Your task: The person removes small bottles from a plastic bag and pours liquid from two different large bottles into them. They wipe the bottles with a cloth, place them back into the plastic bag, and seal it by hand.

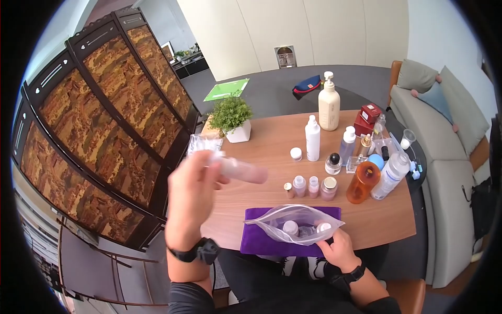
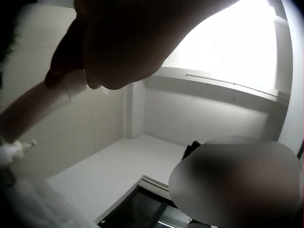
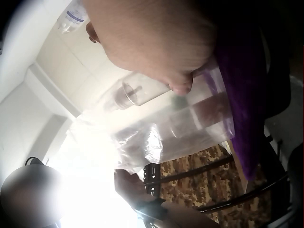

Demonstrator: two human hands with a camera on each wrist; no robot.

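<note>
My left hand (image 1: pixel 193 188), raised over the table's left side, grips a slim pale-pink bottle (image 1: pixel 243 170) by its whitish end; the bottle points right and is blurred. In the left wrist view the same bottle (image 2: pixel 40 104) sticks out from dark, shaded fingers. At the table's front edge my right hand (image 1: pixel 339 252) pinches the right rim of a clear plastic pouch (image 1: pixel 272 224). The pouch's mouth gapes, and white-capped bottles (image 1: pixel 291 227) stand inside. Under it lies a purple cloth (image 1: pixel 252 245). Through the pouch's side, the right wrist view shows a clear bottle (image 3: pixel 149 90).
Small pinkish bottles (image 1: pixel 299 186) line up behind the pouch. Farther right stand an amber bottle (image 1: pixel 361 184), a clear labelled bottle (image 1: pixel 391 177) and red boxes (image 1: pixel 370 113). A cream pump bottle (image 1: pixel 329 107) and a potted plant (image 1: pixel 239 131) stand at the back.
</note>
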